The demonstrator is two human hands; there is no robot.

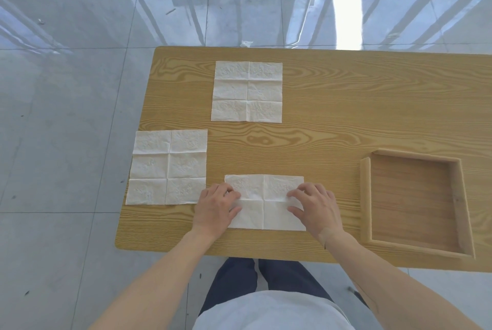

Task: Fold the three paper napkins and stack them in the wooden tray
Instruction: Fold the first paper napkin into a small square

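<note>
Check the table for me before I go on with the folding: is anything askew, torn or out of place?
One thing: the left napkin hangs slightly over the table's left edge. The far napkin lies flat and square, the near napkin is partly folded under both hands, and the tray holds nothing.

A bare, hall-like indoor room, hard to type more closely: glossy grey floor tiles [80,90] surround the wood-grain worktop [332,116], mirroring window frames beyond its far edge.
</note>
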